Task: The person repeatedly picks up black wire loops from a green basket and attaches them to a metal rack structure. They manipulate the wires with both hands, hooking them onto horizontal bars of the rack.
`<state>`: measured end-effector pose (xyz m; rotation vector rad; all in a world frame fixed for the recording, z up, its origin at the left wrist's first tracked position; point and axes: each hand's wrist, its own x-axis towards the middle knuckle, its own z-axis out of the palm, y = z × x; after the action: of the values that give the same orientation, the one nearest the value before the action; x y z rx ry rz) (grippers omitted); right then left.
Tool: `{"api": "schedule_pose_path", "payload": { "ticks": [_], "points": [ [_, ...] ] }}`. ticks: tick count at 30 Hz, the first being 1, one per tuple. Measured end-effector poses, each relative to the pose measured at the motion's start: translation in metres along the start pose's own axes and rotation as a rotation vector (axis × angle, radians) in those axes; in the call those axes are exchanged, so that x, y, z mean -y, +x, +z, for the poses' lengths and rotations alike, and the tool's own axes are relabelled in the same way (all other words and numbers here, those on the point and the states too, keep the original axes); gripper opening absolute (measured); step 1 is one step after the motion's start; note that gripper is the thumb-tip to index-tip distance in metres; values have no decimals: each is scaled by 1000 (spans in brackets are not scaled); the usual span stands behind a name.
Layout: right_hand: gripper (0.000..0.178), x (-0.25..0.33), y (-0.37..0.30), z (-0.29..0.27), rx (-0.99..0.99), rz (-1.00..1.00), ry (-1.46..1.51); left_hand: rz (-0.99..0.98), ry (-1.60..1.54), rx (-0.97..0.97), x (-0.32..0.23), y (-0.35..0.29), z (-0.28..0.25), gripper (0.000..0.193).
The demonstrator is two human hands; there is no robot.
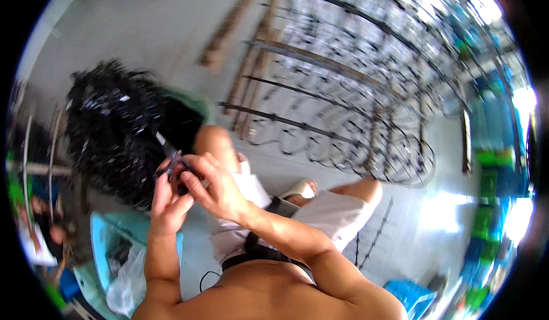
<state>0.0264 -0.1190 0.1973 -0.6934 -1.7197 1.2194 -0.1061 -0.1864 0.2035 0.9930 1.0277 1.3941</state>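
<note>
My left hand (167, 203) and my right hand (216, 187) are close together in front of my left knee, both with fingers closed. Between them is a small tool with a pointed silver tip (164, 144) and dark parts near the fingers; blur hides whether it is a pair of scissors. The right fingers wrap round its dark end. A small dark thing shows at my left fingertips, too blurred to name. Just beyond the hands rises a large heap of glossy black curled strips (114, 131), spilling over a green tub (197, 105).
Below the heap stands a light-blue crate (100, 245) with a clear plastic bag (127, 285) in it. A rack of dark metal bars and wire loops (337, 91) fills the far right. Blue and green crates (489, 177) line the right side. Another person (48, 234) is at the left edge.
</note>
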Motion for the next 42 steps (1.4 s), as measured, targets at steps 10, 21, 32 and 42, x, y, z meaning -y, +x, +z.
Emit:
{"api": "schedule_pose_path", "payload": {
  "ticks": [10,21,32,42],
  "points": [
    [21,43,-121,-148,-633,324,278,57,-246,0,45,22,103,22],
    [27,-15,-53,-188,-807,507,-188,346,934,20,69,94,147,18],
    [32,-85,-13,-189,-888,558,-68,167,783,57,94,92,123,13],
    [32,-82,-13,-193,-877,538,-11,139,785,69,102,93,113,13]
  ]
}}
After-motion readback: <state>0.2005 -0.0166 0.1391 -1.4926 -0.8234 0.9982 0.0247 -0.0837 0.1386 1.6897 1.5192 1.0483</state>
